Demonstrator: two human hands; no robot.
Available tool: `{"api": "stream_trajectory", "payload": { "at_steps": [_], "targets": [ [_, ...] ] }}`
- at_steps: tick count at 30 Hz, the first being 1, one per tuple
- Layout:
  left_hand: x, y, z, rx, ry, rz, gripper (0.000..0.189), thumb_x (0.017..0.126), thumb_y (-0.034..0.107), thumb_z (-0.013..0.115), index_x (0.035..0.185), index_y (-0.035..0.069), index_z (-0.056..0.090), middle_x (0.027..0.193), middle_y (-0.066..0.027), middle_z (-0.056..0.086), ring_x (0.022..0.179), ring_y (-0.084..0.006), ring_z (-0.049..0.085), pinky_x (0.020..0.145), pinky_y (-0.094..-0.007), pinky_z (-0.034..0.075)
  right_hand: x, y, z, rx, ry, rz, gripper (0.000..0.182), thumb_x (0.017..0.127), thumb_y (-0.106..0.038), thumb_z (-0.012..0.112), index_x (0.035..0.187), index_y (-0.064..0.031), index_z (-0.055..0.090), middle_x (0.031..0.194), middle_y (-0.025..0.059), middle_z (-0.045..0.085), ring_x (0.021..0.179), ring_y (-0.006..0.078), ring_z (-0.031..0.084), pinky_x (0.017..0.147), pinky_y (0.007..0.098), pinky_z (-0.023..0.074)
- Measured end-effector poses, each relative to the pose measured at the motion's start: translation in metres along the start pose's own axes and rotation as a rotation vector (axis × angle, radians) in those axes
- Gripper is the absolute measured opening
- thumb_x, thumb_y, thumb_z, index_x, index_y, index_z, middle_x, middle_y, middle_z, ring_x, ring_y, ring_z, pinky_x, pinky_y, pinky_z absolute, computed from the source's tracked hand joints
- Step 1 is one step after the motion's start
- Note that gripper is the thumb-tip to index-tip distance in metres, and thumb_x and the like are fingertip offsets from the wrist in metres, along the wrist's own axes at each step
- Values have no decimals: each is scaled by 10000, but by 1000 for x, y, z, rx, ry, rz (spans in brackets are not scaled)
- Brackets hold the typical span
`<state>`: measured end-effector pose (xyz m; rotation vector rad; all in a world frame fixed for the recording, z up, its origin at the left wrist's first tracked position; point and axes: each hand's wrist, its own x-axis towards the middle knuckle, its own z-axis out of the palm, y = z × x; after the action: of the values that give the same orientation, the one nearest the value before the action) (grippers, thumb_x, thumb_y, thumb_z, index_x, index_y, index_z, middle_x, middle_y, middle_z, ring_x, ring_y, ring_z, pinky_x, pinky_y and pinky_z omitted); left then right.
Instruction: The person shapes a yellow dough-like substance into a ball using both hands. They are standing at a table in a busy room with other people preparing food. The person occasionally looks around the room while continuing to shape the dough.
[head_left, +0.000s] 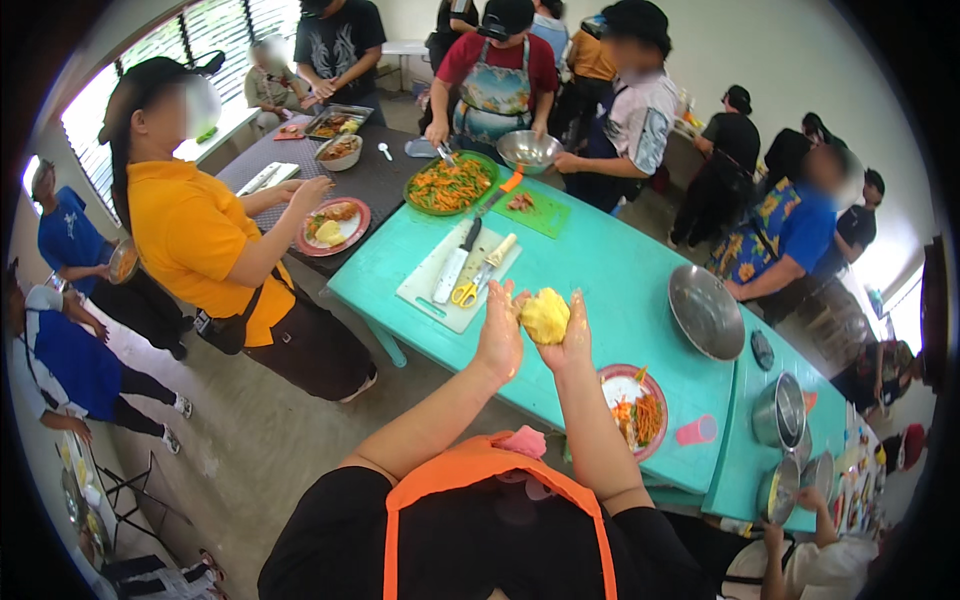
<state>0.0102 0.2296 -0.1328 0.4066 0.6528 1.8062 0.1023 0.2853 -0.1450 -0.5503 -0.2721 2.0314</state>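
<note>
My right hand holds a rough-surfaced yellow ball of soft food, which looks like mash or dough, in its palm. Beside the ball is my left hand, raised with its palm turned inward; whether it touches the ball I cannot tell. Yellow bits stick to both hands. Just beyond them a white cutting board bears a black-handled kitchen knife, yellow-handled scissors and a pale-handled utensil. A red-rimmed plate with shredded orange vegetables lies to the right of my right forearm.
On the turquoise table are a metal wok, a pink cup, a green cutting board with chopped meat and a green tray of vegetables. Metal pots stand farther right. Several people work around the tables.
</note>
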Motion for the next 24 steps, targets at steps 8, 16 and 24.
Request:
{"api": "stream_trajectory", "payload": {
  "at_steps": [8,16,24],
  "targets": [
    [-2,14,11,608,-201,279,483,940,346,509,1268,-5,462,1268,-179,497,1172,-219,477,1000,-321,364,-16,-15,9,-29,-116,304,454,972,-421,359,1210,-45,446,1144,143,557,1019,304,577,846,463,488],
    [6,27,7,747,-192,408,316,763,255,767,861,15,587,942,-85,639,873,-143,585,789,-290,482,-24,-14,9,13,-159,362,438,965,-416,376,1245,-84,426,1201,140,527,1082,302,551,914,485,455],
    [3,24,15,1169,-286,477,365,709,181,794,916,10,547,956,-101,590,878,-174,583,760,-318,488,-23,-13,2,-3,-123,330,407,943,-402,433,1241,-124,438,1233,111,517,1101,281,535,913,476,445]
  ]
}}
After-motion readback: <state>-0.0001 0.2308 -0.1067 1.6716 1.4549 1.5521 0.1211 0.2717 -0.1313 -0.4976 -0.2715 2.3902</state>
